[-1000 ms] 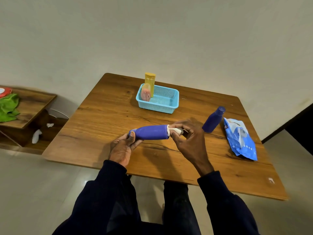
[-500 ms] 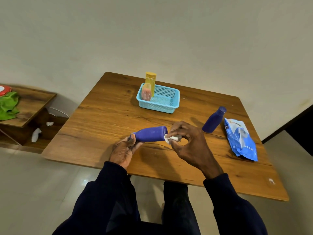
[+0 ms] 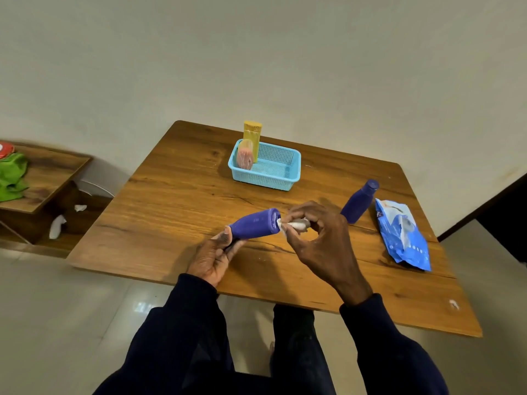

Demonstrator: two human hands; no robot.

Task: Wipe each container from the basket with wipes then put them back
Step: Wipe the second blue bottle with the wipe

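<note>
One wooden table [image 3: 176, 201] fills the middle of the view, with a low wooden side unit [image 3: 48, 172] off its left edge carrying a green cloth [image 3: 11, 178]; white crumpled scraps [image 3: 57, 226] lie on its lower shelf. Blue wipes pack [image 3: 405, 238] lies flat on the table's right side, top flap torn open. Light blue mesh basket [image 3: 266, 182] sits at the far centre of the table, well apart from the hands. Left hand [image 3: 211, 258] grips the cap end of a purple bottle [image 3: 255, 223], thumb on top and fingers curled under. Right hand [image 3: 319, 240] pinches a white wipe [image 3: 293, 224] between thumb and curled fingers, the wad pressed against the bottle's flat base. The bottle is held above the near centre of the table, out of the basket. Its long axis runs close to level, left to right, the base end pointing right and slightly up and away, the cap end pointing down-left into the left palm; the cap itself is hidden. A second purple bottle [image 3: 358, 202] stands on its base with the cap up, just beside the left edge of the wipes pack, and reads as leaning right in this wide view. A yellow container [image 3: 252, 135] stands upright in the basket's far left corner. A smaller pink container [image 3: 245, 158] is just in front of it against the left wall, touching or nearly so, cannot tell.
</note>
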